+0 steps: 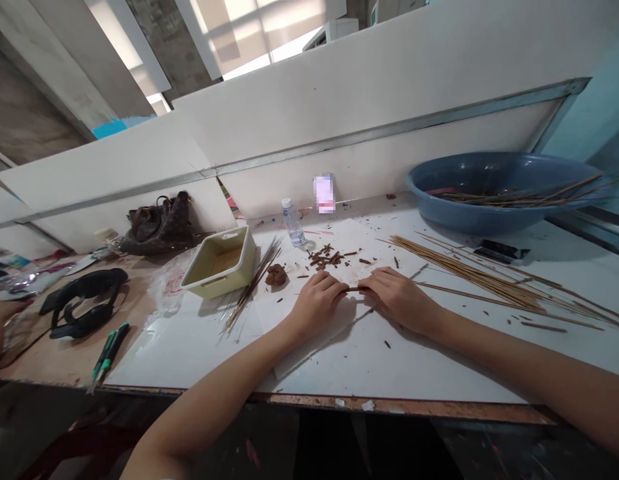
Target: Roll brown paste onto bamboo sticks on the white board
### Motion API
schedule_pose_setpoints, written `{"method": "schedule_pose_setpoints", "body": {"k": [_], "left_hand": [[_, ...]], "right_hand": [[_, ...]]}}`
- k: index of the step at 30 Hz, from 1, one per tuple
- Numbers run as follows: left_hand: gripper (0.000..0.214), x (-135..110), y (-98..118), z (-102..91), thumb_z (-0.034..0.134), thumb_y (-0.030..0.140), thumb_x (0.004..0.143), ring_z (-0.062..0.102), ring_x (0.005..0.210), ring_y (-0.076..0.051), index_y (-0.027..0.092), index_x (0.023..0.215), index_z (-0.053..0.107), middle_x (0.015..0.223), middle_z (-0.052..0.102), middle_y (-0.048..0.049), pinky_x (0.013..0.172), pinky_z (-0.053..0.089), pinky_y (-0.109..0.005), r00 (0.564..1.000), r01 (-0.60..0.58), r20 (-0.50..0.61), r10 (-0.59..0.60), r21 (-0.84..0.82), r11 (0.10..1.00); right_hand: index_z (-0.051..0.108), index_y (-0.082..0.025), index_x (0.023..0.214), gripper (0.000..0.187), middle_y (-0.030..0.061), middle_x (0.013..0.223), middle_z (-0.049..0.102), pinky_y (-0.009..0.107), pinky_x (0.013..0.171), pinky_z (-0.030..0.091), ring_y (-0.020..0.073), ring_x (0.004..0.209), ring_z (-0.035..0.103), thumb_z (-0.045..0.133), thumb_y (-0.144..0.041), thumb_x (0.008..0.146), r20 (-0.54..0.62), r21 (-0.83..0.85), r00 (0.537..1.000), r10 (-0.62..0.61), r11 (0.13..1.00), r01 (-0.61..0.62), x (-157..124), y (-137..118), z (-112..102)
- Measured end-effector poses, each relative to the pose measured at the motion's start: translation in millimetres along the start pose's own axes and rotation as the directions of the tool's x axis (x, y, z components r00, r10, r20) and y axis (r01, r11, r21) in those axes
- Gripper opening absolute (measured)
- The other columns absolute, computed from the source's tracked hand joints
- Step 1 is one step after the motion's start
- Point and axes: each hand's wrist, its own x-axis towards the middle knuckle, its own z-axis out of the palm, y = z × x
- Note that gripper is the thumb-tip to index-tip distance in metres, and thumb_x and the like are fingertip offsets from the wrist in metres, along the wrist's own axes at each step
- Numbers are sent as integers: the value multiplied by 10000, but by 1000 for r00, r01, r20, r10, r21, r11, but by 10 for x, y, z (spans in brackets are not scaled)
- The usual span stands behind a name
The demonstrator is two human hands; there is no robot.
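A thin brown stick (353, 289) runs between my two hands, low over the white work surface (209, 363). My left hand (317, 298) has its fingers closed on the stick's left end. On the right end, my right hand (400, 300) pinches it with bent fingers. Past that hand a long thin rod (494, 301) continues to the right; whether it joins the brown stick is hidden. Just beyond my hands lie short brown broken pieces (327, 257). A brown lump (276, 275) sits left of my left hand.
Bundles of thin sticks lie right (454, 267) and left (254, 280). A yellow-green tub (222, 283), a clear bottle (292, 225) and a blue basin (474, 220) stand behind. Far left are cutters (108, 353), headphones (84, 327), a bag (162, 230) and another person's hand (3, 323).
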Motion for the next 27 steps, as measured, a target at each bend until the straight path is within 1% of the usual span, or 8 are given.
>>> {"method": "schedule_pose_setpoints", "body": {"k": [4, 7, 9, 12, 14, 17, 22, 27], "left_hand": [[210, -7, -5, 10, 578, 216, 1136, 685, 908, -254, 193, 1129, 786, 932, 798, -84, 809, 620, -426, 1000, 22, 15, -22, -7, 1000], [202, -6, -12, 14, 582, 242, 1141, 686, 924, -260, 186, 1160, 775, 958, 801, -91, 817, 625, -436, 1000, 18, -13, -18, 0, 1000], [192, 0, -15, 8, 590, 253, 1143, 684, 919, -253, 191, 1155, 771, 978, 806, -89, 823, 625, -432, 999, -6, -38, 6, 4, 1000], [181, 4, -17, -7, 591, 241, 1144, 686, 921, -240, 199, 1149, 767, 985, 805, -79, 839, 624, -418, 998, -30, -51, 30, -8, 1000], [175, -3, -20, -11, 599, 246, 1141, 693, 943, -243, 206, 1160, 768, 994, 804, -78, 857, 625, -421, 999, -24, -34, 23, -12, 1000], [172, -20, -32, -2, 635, 299, 1127, 706, 970, -258, 221, 1185, 777, 1024, 808, -85, 871, 629, -441, 1000, -12, 17, 13, -14, 1000], [212, -32, -53, 12, 604, 300, 1135, 717, 933, -258, 229, 1138, 804, 961, 813, -82, 846, 632, -433, 996, -15, 87, 17, -28, 999], [213, -24, -40, 9, 609, 281, 1121, 723, 922, -256, 237, 1136, 816, 960, 816, -92, 836, 646, -437, 994, -10, 109, 12, -23, 1000]], "right_hand": [[694, -193, 1183, 173, 103, 1007, 811, 484, 888, 610, 283, 894, 745, 532, -160, 1132, -8, -8, 1000, -9, 1000, 9, 39, -32, -40], [694, -205, 1167, 146, 95, 990, 807, 484, 886, 609, 282, 883, 743, 552, -187, 1135, -11, -11, 1000, -3, 1000, 3, 48, -37, -42], [688, -206, 1198, 129, 99, 1014, 808, 491, 901, 607, 286, 908, 745, 577, -212, 1133, -8, -7, 1000, 4, 1000, -4, 40, -31, -32], [685, -195, 1248, 154, 110, 1065, 814, 499, 929, 600, 285, 934, 746, 589, -232, 1133, 6, 2, 1000, 0, 1000, 0, 28, -23, -22], [704, -198, 1207, 148, 97, 1028, 813, 488, 928, 590, 275, 914, 740, 577, -229, 1138, 26, 16, 1000, 3, 1000, -4, 28, -22, -24], [729, -212, 1139, 173, 80, 973, 805, 468, 930, 571, 264, 898, 732, 557, -233, 1146, 47, 33, 999, 13, 999, -15, 25, -19, -25], [735, -210, 1157, 185, 72, 956, 803, 468, 941, 553, 263, 893, 719, 556, -256, 1150, 52, 43, 999, 7, 999, -9, -18, 16, 1], [733, -207, 1149, 222, 58, 885, 775, 457, 930, 548, 251, 843, 690, 511, -214, 1151, 70, 36, 997, -22, 999, 19, -21, 9, -28]]}}
